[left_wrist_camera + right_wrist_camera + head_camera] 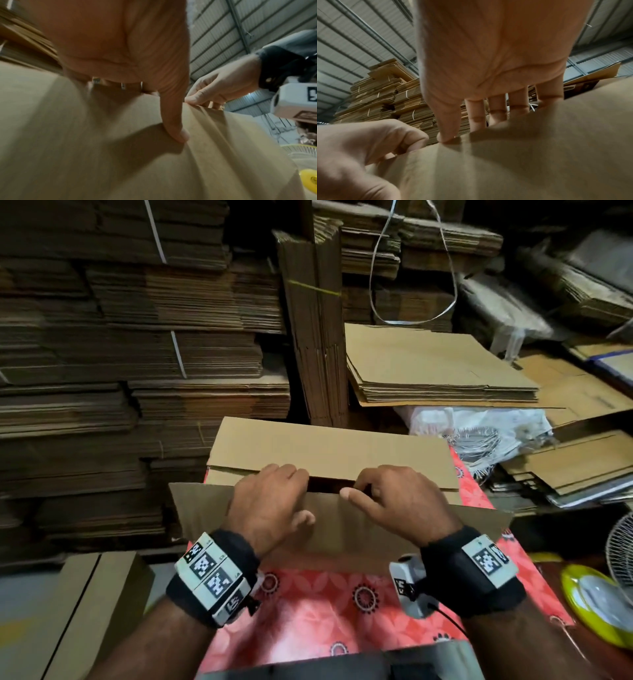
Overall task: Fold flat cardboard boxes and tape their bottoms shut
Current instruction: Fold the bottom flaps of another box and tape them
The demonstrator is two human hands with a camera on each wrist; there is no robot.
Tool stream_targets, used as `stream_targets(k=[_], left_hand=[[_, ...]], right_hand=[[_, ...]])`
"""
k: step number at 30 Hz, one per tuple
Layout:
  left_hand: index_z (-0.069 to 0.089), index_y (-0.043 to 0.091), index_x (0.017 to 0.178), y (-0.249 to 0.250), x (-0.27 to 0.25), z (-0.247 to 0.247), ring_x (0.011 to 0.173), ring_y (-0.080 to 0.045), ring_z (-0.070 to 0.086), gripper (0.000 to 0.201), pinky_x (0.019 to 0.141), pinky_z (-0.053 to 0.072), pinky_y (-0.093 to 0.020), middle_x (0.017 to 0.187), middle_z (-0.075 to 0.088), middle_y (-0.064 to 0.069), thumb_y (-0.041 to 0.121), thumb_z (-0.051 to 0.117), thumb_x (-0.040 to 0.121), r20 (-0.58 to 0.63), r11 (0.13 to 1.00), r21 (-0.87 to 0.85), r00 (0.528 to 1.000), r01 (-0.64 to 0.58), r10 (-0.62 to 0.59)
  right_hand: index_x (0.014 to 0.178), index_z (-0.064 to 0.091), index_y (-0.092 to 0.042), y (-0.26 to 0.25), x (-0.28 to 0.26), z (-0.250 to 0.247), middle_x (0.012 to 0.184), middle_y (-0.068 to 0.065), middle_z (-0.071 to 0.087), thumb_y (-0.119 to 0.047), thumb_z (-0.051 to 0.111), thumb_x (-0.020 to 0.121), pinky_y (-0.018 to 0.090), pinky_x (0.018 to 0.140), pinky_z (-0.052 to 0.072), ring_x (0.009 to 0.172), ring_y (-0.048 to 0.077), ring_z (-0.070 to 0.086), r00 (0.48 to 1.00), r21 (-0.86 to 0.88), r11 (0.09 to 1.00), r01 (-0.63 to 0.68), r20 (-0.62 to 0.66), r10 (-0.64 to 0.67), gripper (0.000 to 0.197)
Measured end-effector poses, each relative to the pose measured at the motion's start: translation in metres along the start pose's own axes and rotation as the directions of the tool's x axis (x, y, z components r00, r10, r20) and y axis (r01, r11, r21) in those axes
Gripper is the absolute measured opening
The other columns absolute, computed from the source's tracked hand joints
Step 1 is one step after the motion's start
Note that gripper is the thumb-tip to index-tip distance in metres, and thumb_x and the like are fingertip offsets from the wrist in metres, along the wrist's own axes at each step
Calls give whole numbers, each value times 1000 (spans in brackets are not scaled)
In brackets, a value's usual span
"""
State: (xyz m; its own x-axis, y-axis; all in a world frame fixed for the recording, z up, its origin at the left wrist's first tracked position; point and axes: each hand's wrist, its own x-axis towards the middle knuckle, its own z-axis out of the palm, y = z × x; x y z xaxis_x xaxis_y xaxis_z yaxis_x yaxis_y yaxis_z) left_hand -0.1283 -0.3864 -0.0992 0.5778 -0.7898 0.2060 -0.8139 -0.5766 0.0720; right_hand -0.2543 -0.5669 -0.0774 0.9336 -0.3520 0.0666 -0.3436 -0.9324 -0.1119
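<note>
Fingers of the left hand (270, 501) and right hand (397, 501) are curled over the near flap (342, 529) of the cardboard box (329, 453), whose long axis is laid from 9 to 3 o'clock on the floral tablecloth (342, 601), directly at 12 o'clock from both wrists, neither nearer.

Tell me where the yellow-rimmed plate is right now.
In the head view the yellow-rimmed plate sits at the far right edge, just past the red floral tablecloth, below the fan and right of the right hand.
</note>
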Motion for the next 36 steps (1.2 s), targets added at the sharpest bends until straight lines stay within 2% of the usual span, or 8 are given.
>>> stream_targets(k=[6,11,14,19,22,26,29,36], left_hand=[[50,23,87,1,-23,31,77,-25,53,45,60,35,-36,84,53,1,38,88,68,-339,997,55,938,-55,70],[54,19,84,8,-29,62,73,-29,54,24,61,34,-39,83,55,-4,16,76,75,-490,996,70,869,-45,74],[53,19,86,8,-38,83,74,-29,56,20,63,35,-38,86,54,-4,17,70,76,-437,998,42,897,-55,68],[52,25,93,10,-25,59,86,-22,56,44,70,43,-38,95,56,3,32,82,61,-186,999,22,982,-24,28],[56,33,95,10,-11,42,85,-18,62,40,69,48,-38,91,62,11,41,81,65,-45,997,49,997,-54,57],[63,39,114,14,0,30,99,-14,64,30,78,44,-36,103,66,15,40,68,84,88,994,20,991,-105,103],[57,42,131,27,4,23,117,-11,57,37,91,42,-36,123,63,16,33,57,95,137,992,-44,983,-118,123],[62,30,113,56,3,20,108,-21,58,29,84,40,-35,111,67,5,16,53,89,210,999,-33,977,-41,47]], right_hand=[[116,66,-39,11,-11,-1,100,-13,65,-80,50,85,37,77,51,97,14,59,982,-38,986,164,105,-160,54],[78,75,-32,-2,-16,23,71,-8,60,-28,80,79,29,51,32,72,19,58,985,-223,959,172,19,-172,7],[86,70,-28,0,-26,43,85,-5,60,-32,72,89,31,51,42,79,19,57,967,-208,944,255,29,-255,6],[105,66,-30,12,-3,-8,107,-12,65,-83,29,86,32,69,49,96,14,62,937,13,957,289,201,-285,67],[113,69,-33,23,39,-51,102,-13,70,-71,46,93,34,74,55,87,9,63,951,14,951,308,20,-308,49],[119,64,-31,32,115,-75,103,-12,65,-53,63,95,35,81,54,95,10,61,957,64,968,244,147,-251,33],[120,64,-31,35,157,-41,111,-8,66,-52,71,90,40,85,56,104,17,63,951,-79,970,230,230,-207,38],[135,50,-24,38,184,48,129,3,57,-43,81,82,43,80,55,116,28,61,917,-311,894,322,339,-213,64]])
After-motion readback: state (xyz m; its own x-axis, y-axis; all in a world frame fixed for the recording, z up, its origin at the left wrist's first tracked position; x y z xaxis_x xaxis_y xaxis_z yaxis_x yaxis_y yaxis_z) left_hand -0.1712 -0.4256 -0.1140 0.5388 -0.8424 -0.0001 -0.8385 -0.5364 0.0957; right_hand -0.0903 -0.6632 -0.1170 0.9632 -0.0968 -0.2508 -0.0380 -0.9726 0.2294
